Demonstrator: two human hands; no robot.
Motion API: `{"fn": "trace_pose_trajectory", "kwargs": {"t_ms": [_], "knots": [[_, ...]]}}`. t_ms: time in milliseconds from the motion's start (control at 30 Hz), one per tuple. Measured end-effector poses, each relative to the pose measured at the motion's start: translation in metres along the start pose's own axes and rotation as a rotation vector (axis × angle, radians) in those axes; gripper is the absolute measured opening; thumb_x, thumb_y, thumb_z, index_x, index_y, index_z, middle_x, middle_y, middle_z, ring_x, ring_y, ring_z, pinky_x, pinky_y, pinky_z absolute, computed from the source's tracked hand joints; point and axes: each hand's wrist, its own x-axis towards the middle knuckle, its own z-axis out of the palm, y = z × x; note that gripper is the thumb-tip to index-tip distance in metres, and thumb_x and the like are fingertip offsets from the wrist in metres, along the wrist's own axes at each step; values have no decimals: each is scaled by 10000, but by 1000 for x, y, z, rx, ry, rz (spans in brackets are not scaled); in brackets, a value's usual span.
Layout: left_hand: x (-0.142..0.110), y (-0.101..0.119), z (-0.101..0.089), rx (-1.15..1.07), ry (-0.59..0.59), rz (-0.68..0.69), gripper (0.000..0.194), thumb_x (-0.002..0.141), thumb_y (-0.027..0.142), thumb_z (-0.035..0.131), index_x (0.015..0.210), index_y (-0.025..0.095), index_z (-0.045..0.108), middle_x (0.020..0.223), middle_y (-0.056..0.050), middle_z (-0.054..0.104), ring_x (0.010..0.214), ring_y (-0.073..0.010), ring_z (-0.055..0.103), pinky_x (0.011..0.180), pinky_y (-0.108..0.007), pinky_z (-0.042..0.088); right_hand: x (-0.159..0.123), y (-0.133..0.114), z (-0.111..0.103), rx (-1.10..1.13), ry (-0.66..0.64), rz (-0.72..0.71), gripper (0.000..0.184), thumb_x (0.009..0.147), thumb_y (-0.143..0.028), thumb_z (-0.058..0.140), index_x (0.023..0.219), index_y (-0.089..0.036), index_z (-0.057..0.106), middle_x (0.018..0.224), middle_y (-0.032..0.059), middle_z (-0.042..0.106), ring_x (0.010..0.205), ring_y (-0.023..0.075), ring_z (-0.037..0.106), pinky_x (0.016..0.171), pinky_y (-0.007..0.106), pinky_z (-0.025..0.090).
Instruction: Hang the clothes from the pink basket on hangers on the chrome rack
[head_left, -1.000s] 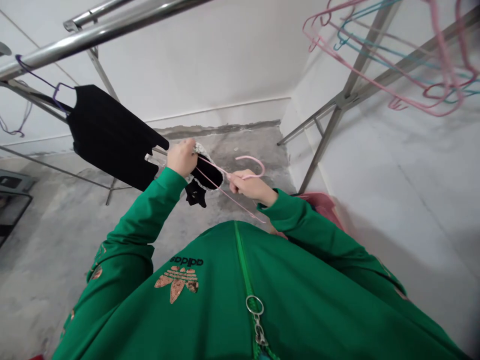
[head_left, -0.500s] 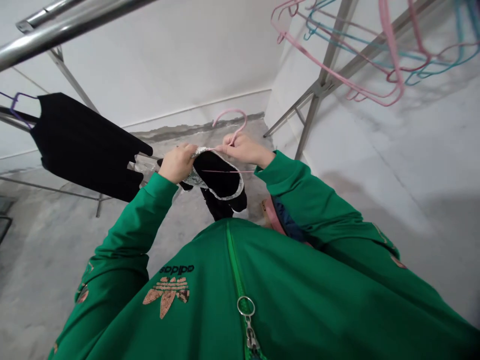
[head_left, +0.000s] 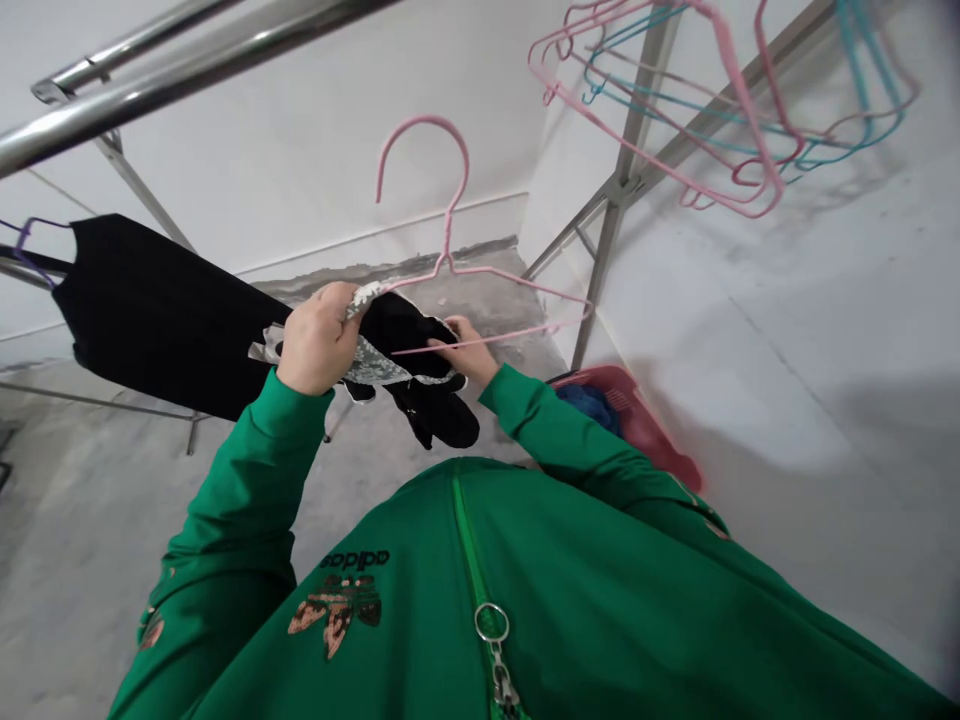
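Note:
A pink wire hanger (head_left: 517, 278) stands hook up, its left end inside a black garment (head_left: 401, 322) with grey-and-white lacy trim. My left hand (head_left: 319, 335) is closed around the lacy edge, at the hanger's left shoulder. On the other side of the opening, my right hand (head_left: 471, 352) pinches the garment's right edge, beside the hanger's lower bar. The hanger's right end sticks out bare past this hand. Below, the dark part of the garment dangles; its full shape is hidden.
At left, a black sleeveless garment (head_left: 161, 315) hangs on a purple hanger (head_left: 26, 240). A metal rail (head_left: 187, 80) crosses the upper left. Pink and blue hangers (head_left: 600, 120) hang at upper right. A pink basket (head_left: 652, 430) with dark blue cloth (head_left: 589, 405) stands on the floor.
My right hand has left the hanger's neck and moved down to the garment's right edge. The hanger's hook and right shoulder now show fully. The basket has come further into view.

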Motion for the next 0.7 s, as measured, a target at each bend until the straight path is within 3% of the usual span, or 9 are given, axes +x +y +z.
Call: {"fn": "trace_pose_trajectory", "kwargs": {"t_ms": [100, 200, 333, 400, 500, 600, 700], "knots": [[-2, 1, -9, -9, 46, -26, 163, 866, 313, 515, 895, 197, 627, 897, -72, 641, 900, -223, 587, 826, -308, 442, 17, 1, 3, 52, -144, 87, 251, 630, -245, 652, 849, -178, 549, 805, 7, 587, 797, 158, 535, 805, 303, 438], [-5, -16, -17, 5, 107, -84, 134, 857, 324, 541, 861, 215, 619, 883, -58, 624, 927, -224, 588, 855, -306, 434, 22, 10, -18, 80, -148, 167, 127, 603, -186, 558, 728, -164, 552, 675, -7, 543, 677, 134, 494, 688, 276, 426], [-18, -51, -15, 83, 59, -108, 149, 854, 332, 523, 851, 212, 612, 836, -59, 605, 895, -222, 603, 842, -306, 439, 27, 19, -55, 135, -62, 205, 331, 564, -167, 538, 894, -153, 564, 807, 30, 605, 687, 138, 513, 647, 276, 448], [-25, -67, -10, 171, 30, -88, 200, 865, 325, 473, 899, 188, 615, 838, -71, 613, 879, -227, 610, 820, -320, 456, 28, 14, -65, 146, 42, 124, 555, 548, -137, 551, 1101, -172, 528, 1042, 70, 621, 766, 150, 545, 700, 299, 488], [-33, -78, -4, 282, 2, -87, 276, 871, 309, 421, 988, 145, 611, 892, -109, 637, 888, -248, 630, 805, -354, 481, 22, -6, -69, 51, 207, -86, 761, 600, -113, 564, 1327, -254, 392, 1374, 90, 465, 957, 186, 566, 821, 348, 519], [-35, -75, -1, 247, 12, -93, 302, 878, 320, 430, 1069, 161, 601, 990, -125, 658, 940, -266, 648, 827, -375, 497, 14, -31, -71, -69, 251, -223, 676, 698, -111, 545, 1329, -292, 386, 1430, 70, 409, 1143, 224, 526, 923, 406, 507], [-34, -66, 5, 102, 66, -61, 290, 897, 339, 438, 1085, 197, 606, 1038, -98, 673, 974, -247, 653, 851, -354, 500, 13, -44, -76, -150, 193, -313, 571, 737, -96, 514, 1271, -285, 442, 1425, 59, 424, 1225, 226, 489, 995, 439, 473]]}}
